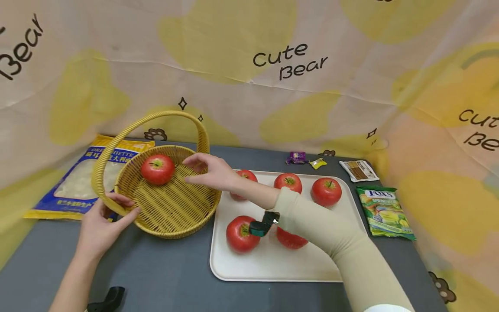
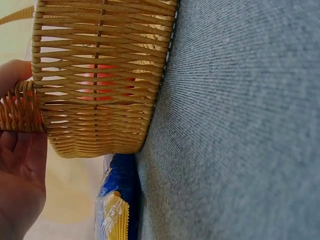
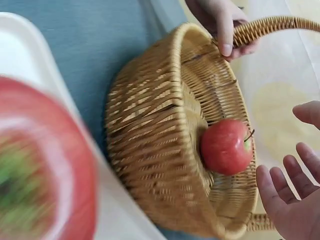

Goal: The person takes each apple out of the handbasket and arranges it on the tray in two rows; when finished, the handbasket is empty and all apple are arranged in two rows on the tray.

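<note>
My left hand [image 1: 100,223] grips the foot of the handle of a yellow wicker basket [image 1: 171,216] at its near left rim; the left wrist view shows the fingers [image 2: 20,165] round the handle. One red apple [image 1: 157,169] lies inside the basket, toward the far left. Over the basket's right side hovers my right hand [image 1: 212,171], thumb and fingers spread, holding nothing and apart from the apple. On a white tray [image 1: 234,271] right of the basket sit several more red apples [image 1: 242,234]; my right forearm partly covers some of them.
A blue and yellow pasta bag [image 1: 74,190] lies left of and behind the basket. Beyond the tray are purple [image 1: 297,157] and yellow [image 1: 318,163] wrapped candies. At its right lie a brown and white packet [image 1: 358,170] and a green Fox's bag [image 1: 383,212].
</note>
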The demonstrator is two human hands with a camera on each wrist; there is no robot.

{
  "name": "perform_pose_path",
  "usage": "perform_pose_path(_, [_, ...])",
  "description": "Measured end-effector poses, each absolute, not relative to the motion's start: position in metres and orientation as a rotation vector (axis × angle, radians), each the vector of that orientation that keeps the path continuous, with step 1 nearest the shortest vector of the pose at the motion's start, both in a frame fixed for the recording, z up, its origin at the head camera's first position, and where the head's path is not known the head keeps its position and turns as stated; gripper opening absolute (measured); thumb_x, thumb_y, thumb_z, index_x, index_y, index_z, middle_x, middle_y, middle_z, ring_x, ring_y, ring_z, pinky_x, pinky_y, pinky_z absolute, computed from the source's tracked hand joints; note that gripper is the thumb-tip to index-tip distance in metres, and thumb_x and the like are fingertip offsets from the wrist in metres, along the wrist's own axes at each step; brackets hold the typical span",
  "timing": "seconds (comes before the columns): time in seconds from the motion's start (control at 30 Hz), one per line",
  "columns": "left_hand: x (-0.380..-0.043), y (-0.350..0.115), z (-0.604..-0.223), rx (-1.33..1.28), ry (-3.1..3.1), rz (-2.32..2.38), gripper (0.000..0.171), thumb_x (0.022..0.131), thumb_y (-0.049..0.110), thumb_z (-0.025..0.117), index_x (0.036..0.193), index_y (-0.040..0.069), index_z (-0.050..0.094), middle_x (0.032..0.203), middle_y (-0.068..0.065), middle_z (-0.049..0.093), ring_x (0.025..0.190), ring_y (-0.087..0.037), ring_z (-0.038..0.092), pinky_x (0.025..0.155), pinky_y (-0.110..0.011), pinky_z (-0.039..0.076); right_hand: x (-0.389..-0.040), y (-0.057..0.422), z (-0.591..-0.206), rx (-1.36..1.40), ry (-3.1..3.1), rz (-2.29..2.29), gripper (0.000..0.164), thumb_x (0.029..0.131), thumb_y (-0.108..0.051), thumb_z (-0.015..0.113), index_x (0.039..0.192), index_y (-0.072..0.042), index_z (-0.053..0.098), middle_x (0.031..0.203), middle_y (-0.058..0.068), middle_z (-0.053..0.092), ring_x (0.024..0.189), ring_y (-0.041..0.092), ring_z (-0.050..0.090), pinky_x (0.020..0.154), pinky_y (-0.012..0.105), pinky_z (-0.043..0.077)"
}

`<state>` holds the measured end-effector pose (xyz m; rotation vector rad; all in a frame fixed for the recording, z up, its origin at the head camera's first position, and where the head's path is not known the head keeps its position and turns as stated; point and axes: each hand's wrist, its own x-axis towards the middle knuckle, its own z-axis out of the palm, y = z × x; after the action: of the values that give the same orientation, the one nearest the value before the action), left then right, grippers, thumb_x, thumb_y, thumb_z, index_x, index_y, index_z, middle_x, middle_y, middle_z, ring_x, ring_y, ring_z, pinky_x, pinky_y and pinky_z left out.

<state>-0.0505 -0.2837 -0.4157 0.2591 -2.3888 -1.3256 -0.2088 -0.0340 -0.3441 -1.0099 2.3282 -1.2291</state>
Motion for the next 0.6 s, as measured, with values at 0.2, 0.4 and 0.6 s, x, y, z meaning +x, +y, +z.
perform_pose_path(0.2, [-0.049, -0.285, -0.415, 0.272, -2.423, -1.305, 0.036, 0.081, 0.018, 0.080, 0.107, 0.006, 0.059, 0.091, 0.008, 0.064, 0.084, 0.000, 0.056, 0.076, -0.014, 0.037, -0.224, -0.086, -0.366, -0.873, 2.371, -1.297, 0.059, 0.082, -0.033, 0.078, 0.134, -0.015, 0.056, 0.130, 0.002, 0.057, 0.114, 0.019, 0.055, 0.087, 0.024, 0.044])
perform_pose_path(0.4, [-0.047, -0.286, -0.417, 0.260, -2.410, -1.307, 0.035, 0.080, 0.016, 0.081, 0.106, 0.005, 0.060, 0.091, 0.007, 0.065, 0.085, -0.001, 0.056, 0.076, -0.015, 0.037, -0.233, -0.123, -0.383, -0.810, 2.442, -1.236, 0.072, 0.078, -0.033, 0.081, 0.139, -0.011, 0.050, 0.132, 0.004, 0.055, 0.116, 0.015, 0.053, 0.086, 0.022, 0.045])
perform_pose_path(0.6, [-0.049, -0.286, -0.417, 0.253, -2.397, -1.330, 0.036, 0.080, 0.015, 0.081, 0.108, 0.005, 0.060, 0.092, 0.007, 0.065, 0.086, -0.001, 0.057, 0.077, -0.015, 0.038, -0.239, -0.145, -0.394, -0.756, 2.491, -1.131, 0.082, 0.075, -0.034, 0.083, 0.144, -0.015, 0.044, 0.129, 0.006, 0.052, 0.111, 0.016, 0.052, 0.084, 0.023, 0.046])
